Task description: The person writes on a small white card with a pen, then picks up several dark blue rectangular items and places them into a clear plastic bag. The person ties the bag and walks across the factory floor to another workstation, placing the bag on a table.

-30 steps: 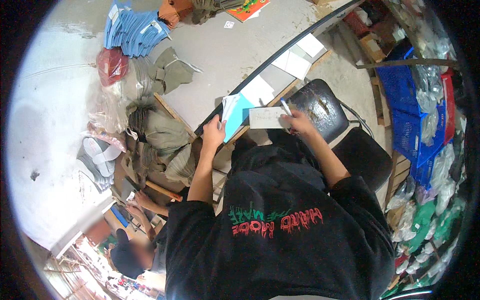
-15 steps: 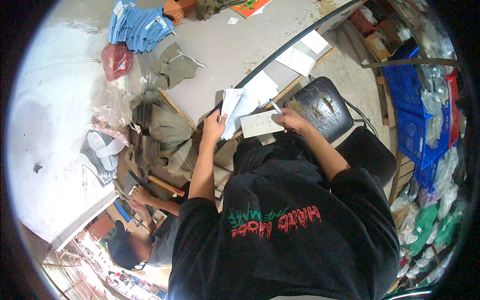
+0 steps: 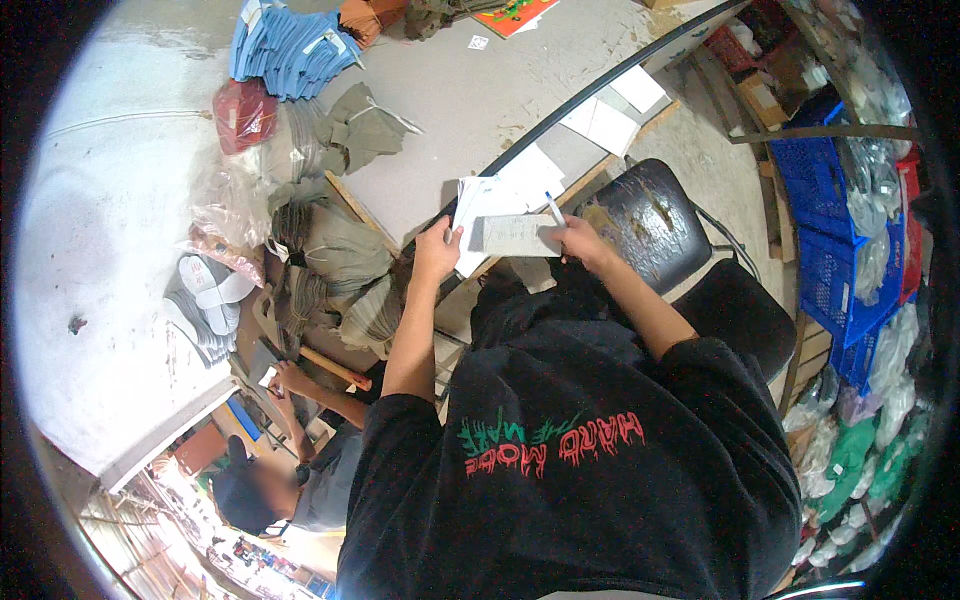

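My left hand (image 3: 437,250) is closed on the edge of some loose white paper sheets (image 3: 472,200), held near the table's edge. In my right hand (image 3: 583,243) are a small pale card with handwriting (image 3: 515,238) and a white pen with a blue tip (image 3: 554,208). The card lies in front of the sheets, overlapping them, and a shadow falls on its left part. Whether the card touches the sheets I cannot tell. More white papers (image 3: 535,175) rest on the ledge just beyond my hands.
A worn black stool seat (image 3: 645,225) stands at my right, with blue crates (image 3: 815,180) farther right. Bundled olive fabric pieces (image 3: 345,245), grey cap pieces (image 3: 210,290) and blue fabric stacks (image 3: 290,50) lie to the left. Another person (image 3: 320,480) works at lower left.
The card in my right hand has shifted slightly left and now overlaps the paper sheets. The sheets look more spread out. The whole view has shifted a little.
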